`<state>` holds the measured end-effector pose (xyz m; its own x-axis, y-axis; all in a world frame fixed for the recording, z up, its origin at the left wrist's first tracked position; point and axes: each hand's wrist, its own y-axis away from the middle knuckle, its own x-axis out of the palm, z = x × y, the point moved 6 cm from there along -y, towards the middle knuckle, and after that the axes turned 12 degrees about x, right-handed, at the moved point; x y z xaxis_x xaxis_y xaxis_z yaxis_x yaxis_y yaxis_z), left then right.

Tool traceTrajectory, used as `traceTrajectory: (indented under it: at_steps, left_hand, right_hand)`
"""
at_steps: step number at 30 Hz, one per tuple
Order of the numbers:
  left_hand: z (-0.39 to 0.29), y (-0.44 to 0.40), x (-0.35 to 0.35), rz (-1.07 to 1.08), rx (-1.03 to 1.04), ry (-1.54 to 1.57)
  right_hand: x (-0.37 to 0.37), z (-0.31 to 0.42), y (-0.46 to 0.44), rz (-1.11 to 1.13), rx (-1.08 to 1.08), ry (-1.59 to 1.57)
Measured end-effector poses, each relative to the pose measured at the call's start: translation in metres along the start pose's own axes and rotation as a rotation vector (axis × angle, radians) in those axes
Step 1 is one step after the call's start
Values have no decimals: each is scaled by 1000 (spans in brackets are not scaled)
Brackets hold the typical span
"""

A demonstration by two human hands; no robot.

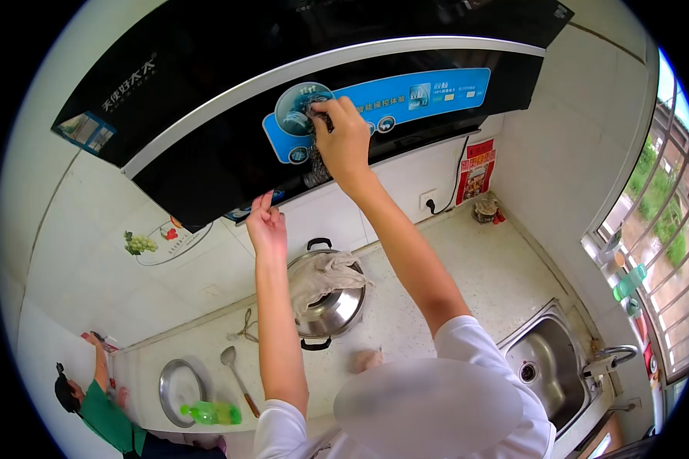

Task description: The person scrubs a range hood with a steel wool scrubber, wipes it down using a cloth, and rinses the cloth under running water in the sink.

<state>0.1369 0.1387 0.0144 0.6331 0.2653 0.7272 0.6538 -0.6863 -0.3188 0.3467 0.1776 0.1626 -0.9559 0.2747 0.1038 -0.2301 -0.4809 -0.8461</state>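
A black range hood [230, 164] with a blue sticker [406, 92] spans the wall before me. My right hand [344, 141] is closed in a pinch on a dark grey, wiry scouring pad [319, 122], which is against the left part of the sticker. Much of the pad is hidden by my fingers. Lower and to the left, my left hand [266, 223] touches the hood's bottom edge, its fingers stretched upward and holding nothing. Below my hands, a lidded wok [333, 310] stands on the counter with a beige cloth [321, 277] draped over its lid.
On the counter [429, 260] lie a spatula [237, 375], a round metal pan [177, 390] and a green bottle [213, 413]. A sink [547, 359] with a faucet [612, 356] is at right, beside a barred window. Another person in green [111, 413] reaches toward the wall at far left.
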Motion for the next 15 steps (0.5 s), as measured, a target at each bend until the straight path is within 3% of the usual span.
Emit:
traceTrajectory:
  at_steps: [4,8,9,11,13,15]
  left_hand:
    - [-3,1,2,38,-10,9]
    - [-1,5,6,-10,19,26]
    - [-1,6,5,-39,25,39]
    - [-2,6,1,-22,16,21]
    - [-2,3,1,-15,27,16]
    - [-1,4,1,18,44,14]
  right_hand:
    - [-37,-41,-34,-292,163,-236]
    - [2,-5,-8,-22,-71,-113]
    - [4,-1,-7,49,-16,-48]
    - [-15,-18,-26,-86,-66,-108]
    - [-45,-45,-50,-257,94,-168]
    - [-51,-49,-51,-314,123,-133]
